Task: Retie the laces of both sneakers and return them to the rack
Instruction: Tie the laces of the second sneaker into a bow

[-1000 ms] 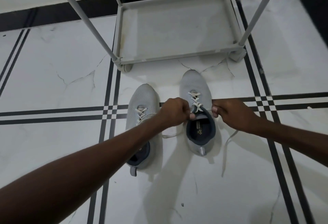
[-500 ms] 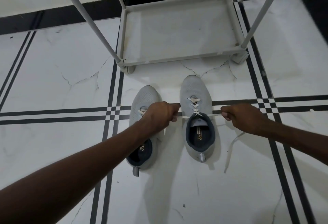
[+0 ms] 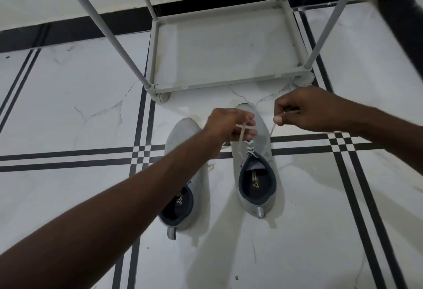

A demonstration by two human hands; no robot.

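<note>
Two grey sneakers are seen standing side by side on the white marble floor (image 3: 68, 105), toes pointing toward the rack (image 3: 224, 48), just in front of its lowest shelf. That bottom shelf is a shallow framed tray, and nothing can be made out lying in it; the upper tiers are cut off by the frame. The left sneaker (image 3: 183, 174) is partly covered by the left forearm, so its lacing is hidden, though its dark navy lining and heel tab are visible. The right sneaker (image 3: 256, 174) is shown with its opening unobstructed, a small logo printed on the insole, and white laces (image 3: 250, 149) crossed over the tongue.

The left hand (image 3: 229, 126) is held above the toe of the right sneaker, its fingers curled and pinching one lace end, which runs down from the fingers to the eyelets. The right hand (image 3: 304, 110) is raised to the right of the toe, near the rack's front right foot, with thumb and fingers pressed together on the other lace end; a thin strand is seen dropping from it toward the shoe.

Compared with half a second ago, the lace ends are no longer stretched flat out to either side at tongue level: both hands have been lifted and carried forward toward the rack, and the strands are now drawn upward. The sneakers themselves have not been shifted on the floor.
</note>
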